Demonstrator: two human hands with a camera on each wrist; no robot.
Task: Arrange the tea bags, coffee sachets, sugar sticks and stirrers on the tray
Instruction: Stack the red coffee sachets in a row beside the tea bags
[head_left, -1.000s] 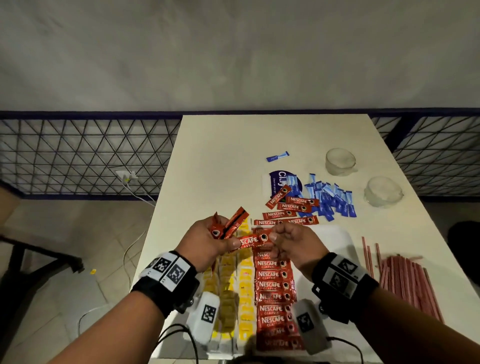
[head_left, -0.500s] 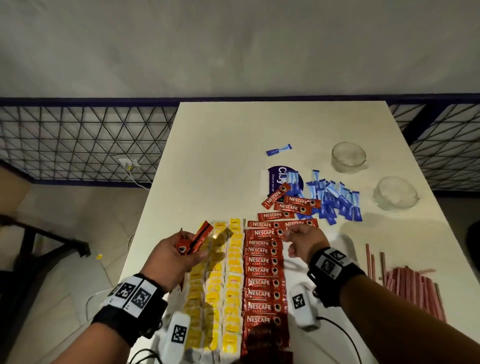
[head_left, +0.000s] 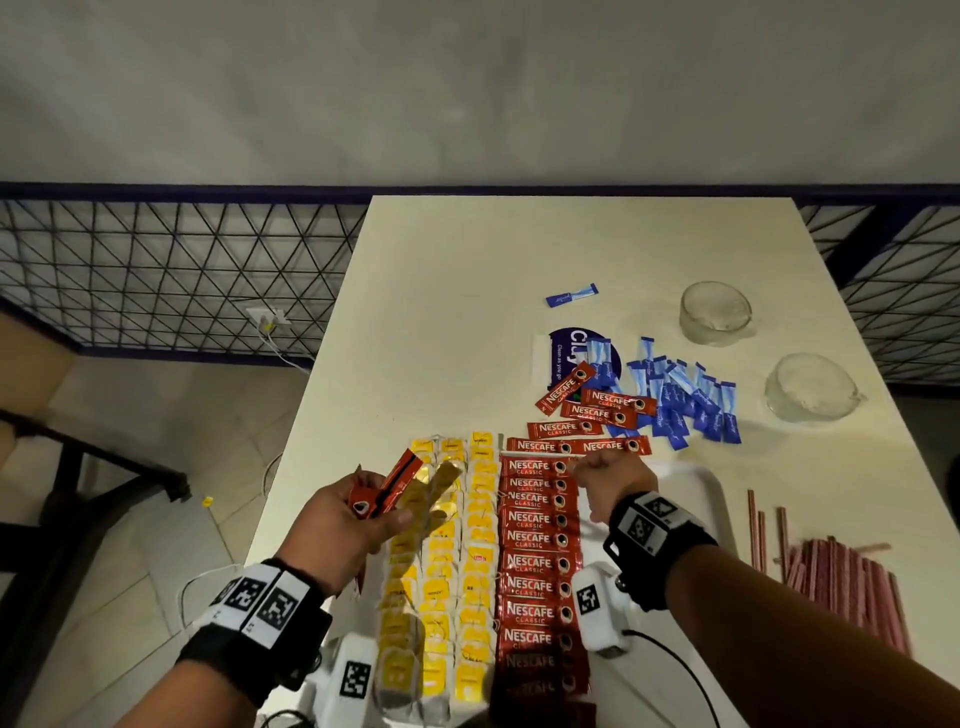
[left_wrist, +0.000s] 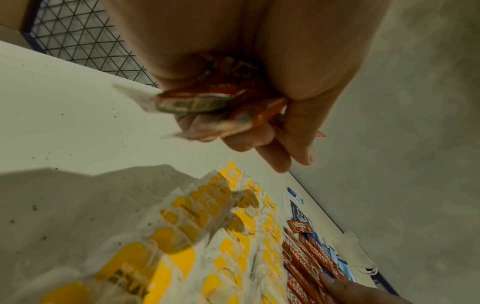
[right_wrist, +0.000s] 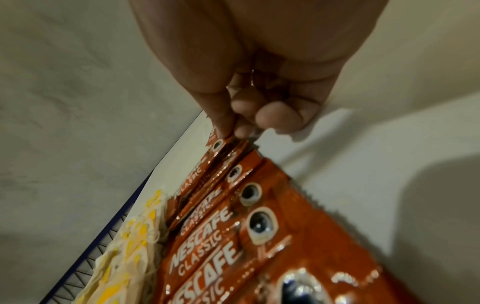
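Right hand (head_left: 605, 480) pinches top "NESCAFE CLASSIC" sachet (head_left: 535, 466); left hand (head_left: 343, 525) grips more.

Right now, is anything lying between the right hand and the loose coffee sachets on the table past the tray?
Nothing visible. The right hand pinches the top sachet of the coffee column, and the loose sachets lie just beyond on the table. The sugar sticks overlap only their far-right side.

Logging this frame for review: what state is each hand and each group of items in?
Left hand: grips spare coffee sachets.
Right hand: pinches the top sachet of the tray column.
Tea bags: laid in rows.
Sugar sticks: loose pile on table.
Stirrers: beside the tray.
Glass cups: empty.
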